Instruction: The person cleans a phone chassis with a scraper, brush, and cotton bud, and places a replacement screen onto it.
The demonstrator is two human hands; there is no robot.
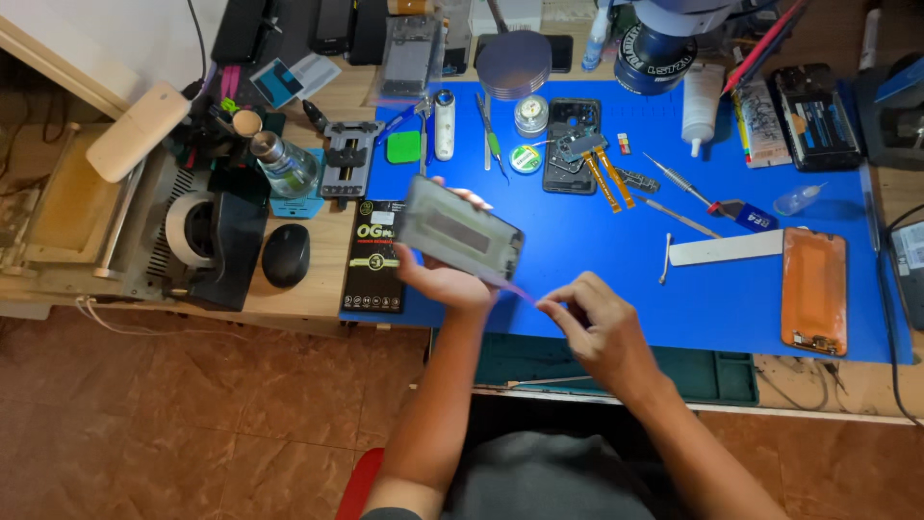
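Wooden workbench (298, 294) across twelve o'clock, blue work mat (712, 299) covering it toward two, brown marbled floor tiles (192, 424) at eight o'clock

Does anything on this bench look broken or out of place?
Yes. A black phone lies opened on the blue mat, orange ribbon cables spilling out. An orange-backed panel lies loose at the right. The left hand holds a screen panel tilted.

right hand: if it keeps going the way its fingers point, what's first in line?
The right hand pinches a thin film tab and points up-left toward the screen panel held in the left hand. That panel's lower edge likely comes first, though depth is unclear.
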